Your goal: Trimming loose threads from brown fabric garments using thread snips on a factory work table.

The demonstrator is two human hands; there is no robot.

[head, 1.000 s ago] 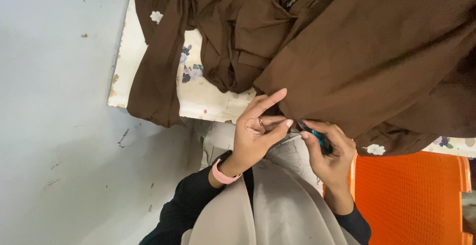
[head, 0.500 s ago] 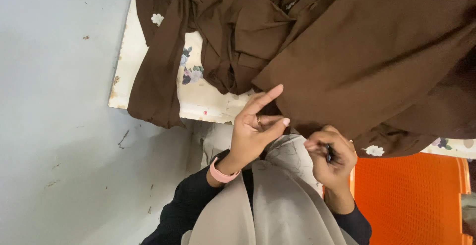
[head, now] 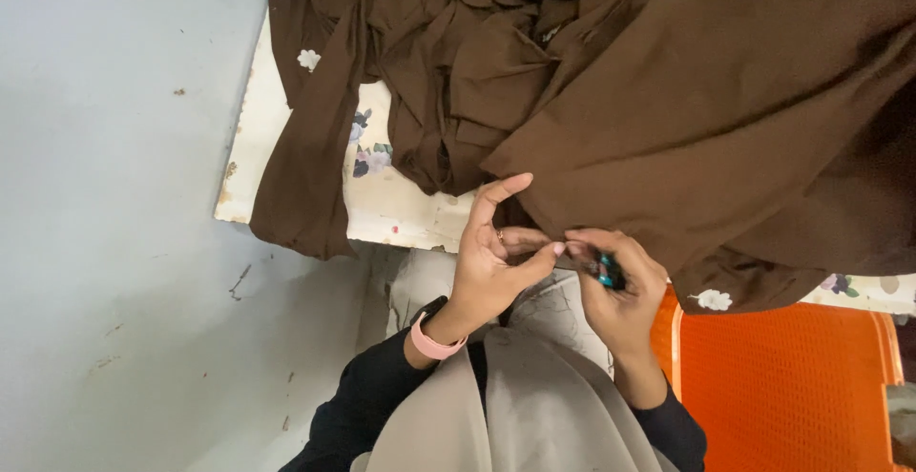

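My left hand, with a pink band on its wrist, has the index finger stretched up against the brown cloth. Its thumb pinches the cloth's lower edge against the fingertips of my right hand. A small teal and black tool is held in my right hand's curled fingers, just under the cloth edge. The brown cloth lies in heavy folds over a white floral-print table cover and hangs over its front edge.
An orange plastic chair with a perforated seat stands at the lower right. A pale grey floor fills the left side. My beige garment and dark sleeves take up the bottom centre.
My two hands have come together: the left thumb now meets the right fingertips at the cloth edge. The right hand turned slightly, so the teal tool shows again.
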